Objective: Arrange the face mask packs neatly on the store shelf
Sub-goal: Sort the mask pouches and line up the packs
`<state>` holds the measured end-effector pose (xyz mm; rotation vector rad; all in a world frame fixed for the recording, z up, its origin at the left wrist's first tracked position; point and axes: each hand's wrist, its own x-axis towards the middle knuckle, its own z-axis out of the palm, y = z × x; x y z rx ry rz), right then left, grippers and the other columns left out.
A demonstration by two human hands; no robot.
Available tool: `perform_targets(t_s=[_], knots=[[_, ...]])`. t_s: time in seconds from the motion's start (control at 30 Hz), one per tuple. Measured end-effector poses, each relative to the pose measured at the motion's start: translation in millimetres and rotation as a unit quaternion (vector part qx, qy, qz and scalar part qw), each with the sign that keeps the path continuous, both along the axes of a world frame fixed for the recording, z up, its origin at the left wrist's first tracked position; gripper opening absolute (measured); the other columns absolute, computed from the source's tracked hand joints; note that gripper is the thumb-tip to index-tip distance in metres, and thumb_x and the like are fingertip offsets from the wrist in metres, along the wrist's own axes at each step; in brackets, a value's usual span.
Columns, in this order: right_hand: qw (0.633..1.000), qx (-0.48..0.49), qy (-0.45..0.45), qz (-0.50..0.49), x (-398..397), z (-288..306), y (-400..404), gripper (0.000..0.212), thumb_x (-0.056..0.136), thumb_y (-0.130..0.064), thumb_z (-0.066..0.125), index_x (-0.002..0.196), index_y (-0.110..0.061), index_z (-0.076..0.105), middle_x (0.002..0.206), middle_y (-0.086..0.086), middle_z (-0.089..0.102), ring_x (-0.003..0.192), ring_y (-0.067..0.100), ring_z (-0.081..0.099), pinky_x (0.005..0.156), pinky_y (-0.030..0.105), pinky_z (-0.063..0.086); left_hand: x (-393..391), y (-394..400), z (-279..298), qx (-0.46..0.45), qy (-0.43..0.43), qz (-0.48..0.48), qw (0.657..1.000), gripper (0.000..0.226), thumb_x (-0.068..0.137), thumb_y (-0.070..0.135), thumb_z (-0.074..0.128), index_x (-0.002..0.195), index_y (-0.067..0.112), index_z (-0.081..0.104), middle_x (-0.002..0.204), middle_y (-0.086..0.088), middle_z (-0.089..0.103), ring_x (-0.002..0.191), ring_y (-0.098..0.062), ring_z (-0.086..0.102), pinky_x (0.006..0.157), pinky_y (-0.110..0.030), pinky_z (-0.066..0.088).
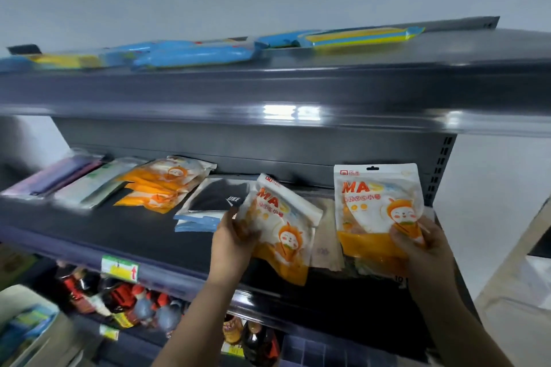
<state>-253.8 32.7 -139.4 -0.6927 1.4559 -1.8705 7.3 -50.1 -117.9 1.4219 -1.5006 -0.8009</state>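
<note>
head-worn view, close, facing the shelf [119,235], slightly blurred

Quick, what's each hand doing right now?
Left hand: closed on a tilted orange-and-white plastic mask pack.
Right hand: closed on an upright orange-and-white plastic mask pack.

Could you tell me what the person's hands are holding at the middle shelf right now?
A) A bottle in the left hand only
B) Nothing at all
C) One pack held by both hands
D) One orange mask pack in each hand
D: the left hand grips a tilted orange mask pack, and the right hand grips an upright orange mask pack.
</note>
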Motion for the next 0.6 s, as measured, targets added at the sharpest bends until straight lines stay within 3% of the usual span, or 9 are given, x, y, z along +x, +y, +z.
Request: perform_targets(t_s=[0.07, 0.13, 0.23, 0.37, 0.5, 0.6], knots=[[1.0, 0.006, 0.029, 0.009, 12.7, 0.5, -8.0, 0.047, 0.075, -0.024, 0.076, 0.118, -0.024, 0.058, 0.122, 0.002, 0.062, 0.109, 0.028, 0.06, 0.08, 0.047, 0.055, 15.3, -0.3, 0.8, -0.001, -0.011, 0.0, 1.0, 0.033, 0.078, 0.007, 0.071, 0.108, 0.01, 0.059, 0.087, 0.005, 0.061, 0.086, -0.017, 0.06, 0.065, -0.021, 0.044], [0.998, 0.008, 0.062, 0.023, 28.4, 2.8, -16.3, 0.042, 0.078, -0.029, 0.073, 0.118, -0.028, 0.059, 0.118, -0.002, 0.064, 0.107, 0.023, 0.061, 0.083, 0.044, 0.054, 32.9, -0.9, -0.4, -0.001, -0.009, 0.002, 1.0, 0.022, 0.078, 0.011, 0.073, 0.096, 0.014, 0.06, 0.08, 0.006, 0.062, 0.082, -0.02, 0.063, 0.061, -0.023, 0.045], [0.998, -0.018, 0.028, 0.055, 59.7, 13.6, -26.6, 0.036, 0.082, -0.009, 0.067, 0.114, -0.025, 0.06, 0.115, 0.0, 0.065, 0.1, 0.019, 0.064, 0.074, 0.033, 0.053, 62.1, 2.3, 1.9, -0.005, 0.068, 0.002, 0.998, 0.028, 0.078, 0.006, 0.071, 0.086, 0.027, 0.054, 0.082, 0.009, 0.062, 0.077, -0.01, 0.062, 0.06, -0.019, 0.048], [0.995, -0.033, -0.016, 0.091, 108.0, 24.3, -38.6, 0.045, 0.081, -0.006, 0.067, 0.121, -0.024, 0.056, 0.113, -0.002, 0.066, 0.102, 0.021, 0.063, 0.089, 0.047, 0.051, 110.6, 5.2, 5.7, -0.003, 0.208, 0.012, 0.978, 0.023, 0.082, 0.003, 0.067, 0.094, 0.02, 0.057, 0.089, -0.003, 0.066, 0.08, -0.018, 0.065, 0.058, -0.022, 0.054], [0.991, -0.053, -0.055, 0.108, 160.0, 26.2, -53.1, 0.043, 0.08, 0.0, 0.065, 0.115, -0.024, 0.059, 0.111, 0.0, 0.067, 0.104, 0.02, 0.063, 0.087, 0.035, 0.051, 164.1, 1.7, 10.4, -0.005, 0.27, 0.042, 0.962, 0.026, 0.082, 0.002, 0.065, 0.098, 0.02, 0.056, 0.091, -0.004, 0.064, 0.078, -0.019, 0.064, 0.053, -0.021, 0.054], [0.985, -0.058, -0.099, 0.125, 202.4, 25.0, -63.6, 0.051, 0.081, 0.004, 0.062, 0.127, -0.013, 0.051, 0.12, 0.008, 0.064, 0.103, 0.018, 0.063, 0.075, 0.023, 0.058, 205.3, -2.5, 10.7, 0.008, 0.305, 0.067, 0.95, 0.023, 0.085, 0.003, 0.062, 0.099, 0.02, 0.056, 0.092, -0.004, 0.064, 0.076, -0.018, 0.064, 0.052, -0.024, 0.054]])
